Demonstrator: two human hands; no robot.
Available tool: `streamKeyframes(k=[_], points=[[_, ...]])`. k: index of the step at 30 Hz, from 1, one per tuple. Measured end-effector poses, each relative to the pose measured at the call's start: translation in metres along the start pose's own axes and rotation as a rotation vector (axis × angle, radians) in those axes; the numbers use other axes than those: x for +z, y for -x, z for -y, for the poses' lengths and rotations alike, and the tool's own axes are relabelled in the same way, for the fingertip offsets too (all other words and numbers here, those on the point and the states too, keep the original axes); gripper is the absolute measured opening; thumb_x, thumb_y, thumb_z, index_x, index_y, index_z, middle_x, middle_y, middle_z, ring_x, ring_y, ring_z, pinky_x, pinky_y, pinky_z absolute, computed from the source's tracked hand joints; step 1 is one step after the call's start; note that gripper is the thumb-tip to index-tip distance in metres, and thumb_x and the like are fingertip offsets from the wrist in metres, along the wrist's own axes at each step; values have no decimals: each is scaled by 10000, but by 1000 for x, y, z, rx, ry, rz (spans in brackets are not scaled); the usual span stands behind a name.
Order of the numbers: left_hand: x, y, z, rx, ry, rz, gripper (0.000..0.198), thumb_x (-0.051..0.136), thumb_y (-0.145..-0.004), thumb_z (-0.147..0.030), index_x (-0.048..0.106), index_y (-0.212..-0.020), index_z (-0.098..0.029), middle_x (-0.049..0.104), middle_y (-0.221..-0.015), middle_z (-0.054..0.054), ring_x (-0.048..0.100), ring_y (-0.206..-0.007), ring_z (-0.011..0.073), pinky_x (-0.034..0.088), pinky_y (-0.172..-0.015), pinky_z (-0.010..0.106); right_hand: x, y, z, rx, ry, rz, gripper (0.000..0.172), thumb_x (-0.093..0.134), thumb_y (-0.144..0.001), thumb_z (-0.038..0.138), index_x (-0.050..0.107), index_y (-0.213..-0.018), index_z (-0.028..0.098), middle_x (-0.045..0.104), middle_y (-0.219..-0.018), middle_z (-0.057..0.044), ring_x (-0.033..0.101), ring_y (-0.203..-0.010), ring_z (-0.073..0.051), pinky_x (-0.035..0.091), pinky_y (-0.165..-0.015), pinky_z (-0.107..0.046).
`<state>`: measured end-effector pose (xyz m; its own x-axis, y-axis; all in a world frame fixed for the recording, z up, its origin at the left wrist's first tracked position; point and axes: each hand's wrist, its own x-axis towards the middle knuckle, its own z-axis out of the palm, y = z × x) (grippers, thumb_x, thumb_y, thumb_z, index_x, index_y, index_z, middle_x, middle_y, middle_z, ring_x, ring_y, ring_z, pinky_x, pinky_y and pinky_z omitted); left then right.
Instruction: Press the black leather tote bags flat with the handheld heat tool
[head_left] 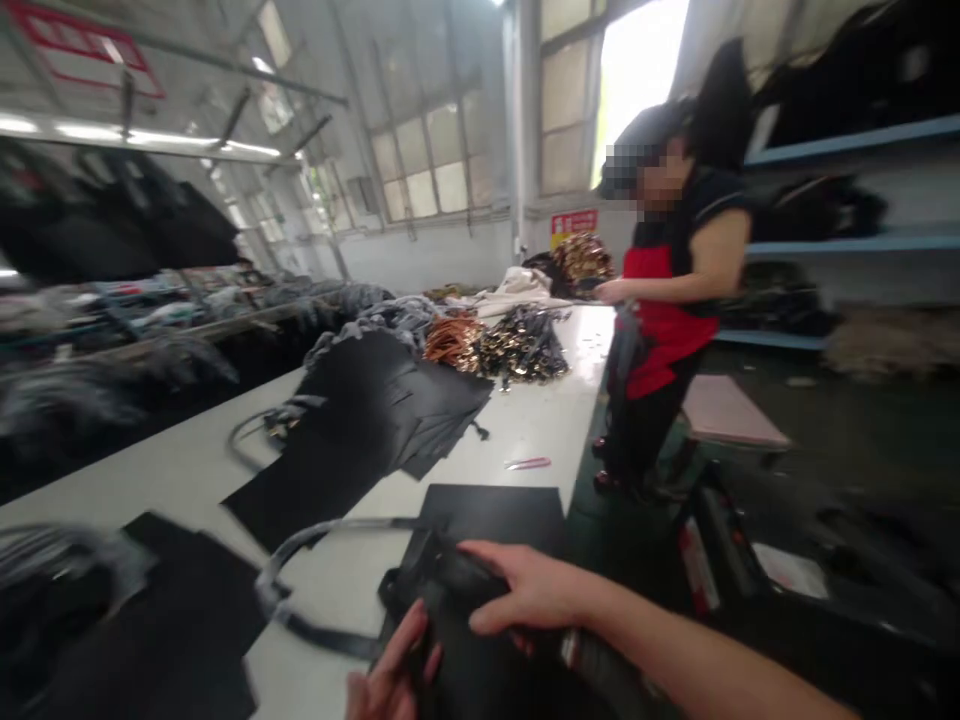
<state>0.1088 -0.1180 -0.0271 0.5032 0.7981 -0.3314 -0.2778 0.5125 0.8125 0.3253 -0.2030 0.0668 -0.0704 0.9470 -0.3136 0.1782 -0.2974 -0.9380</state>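
A black handbag lies at the near edge of the table, its long handle looped out to the left and wrapped in clear film. My right hand is closed around the bag's upper right part, with the thumb and fingers on opposite sides of a fold. At the bag's left side my left hand grips its edge, partly cut off by the frame's bottom. Under the bag's far end is a flat black sheet. Motion blur softens the bag's details.
Fanned black panels cover the white table's middle. Beyond them sit brown straps and metal-tipped dark straps. A pink tool lies near the right edge. A person in a red apron stands at the table's far right.
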Motion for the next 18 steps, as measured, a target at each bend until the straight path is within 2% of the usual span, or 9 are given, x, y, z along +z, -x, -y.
streamKeyframes(k=[2,4,6,8,9,12,15,18], points=[[2,4,5,44,29,0,767,613,-572,-813,745,-943,-154,551,-1330,166,424,-1298,380,414,-1050,488,1,4,-8,-12,-48,-51,833,685,-737,278,306,-1477,251,632,-1188,-74,558,-488,-65,461,-438,-183],[1,0,11,109,-15,-165,613,681,-664,-671,725,-925,-117,582,-1277,194,538,-1198,339,462,-1009,438,0,2,-17,-5,-82,-10,817,650,-789,337,255,-1494,222,649,-1142,-77,543,-472,-67,453,-425,-191],[-3,-7,18,180,-94,-359,516,787,-653,-485,680,-992,-111,598,-1240,194,635,-1051,300,530,-911,395,-1,-3,-26,33,-64,39,867,650,-802,385,188,-1513,201,675,-1059,-81,541,-462,-81,457,-419,-203],[-7,-10,22,251,-106,-471,603,807,-659,-372,578,-1164,-136,566,-1277,186,669,-975,268,562,-827,355,1,-8,-33,51,-52,71,886,649,-803,421,170,-1516,200,673,-1071,-93,538,-456,-84,457,-414,-211],[-8,-10,24,284,-82,-490,673,805,-667,-343,507,-1242,-161,527,-1324,182,672,-969,260,569,-801,342,2,-10,-35,56,-46,84,890,650,-800,430,169,-1516,210,665,-1101,-98,535,-451,-81,455,-410,-212],[-6,-7,26,289,56,-465,777,811,-661,-285,391,-1310,-208,478,-1373,177,669,-986,251,568,-788,321,7,-13,-38,74,-21,131,900,657,-792,435,166,-1518,232,677,-1048,-75,526,-436,-80,445,-398,-207],[-3,-4,26,217,139,-384,645,812,-644,-229,496,-1200,-145,630,-1165,170,669,-968,231,547,-797,278,10,-14,-35,102,-12,189,898,651,-800,441,163,-1520,215,671,-758,-10,527,-438,-101,435,-398,-196],[-1,-3,25,207,124,-304,507,806,-630,-200,608,-1089,-117,692,-1027,138,673,-897,190,526,-762,232,13,-17,-31,144,-47,242,881,653,-799,437,195,-1514,204,622,-628,24,521,-429,-103,425,-394,-185]])
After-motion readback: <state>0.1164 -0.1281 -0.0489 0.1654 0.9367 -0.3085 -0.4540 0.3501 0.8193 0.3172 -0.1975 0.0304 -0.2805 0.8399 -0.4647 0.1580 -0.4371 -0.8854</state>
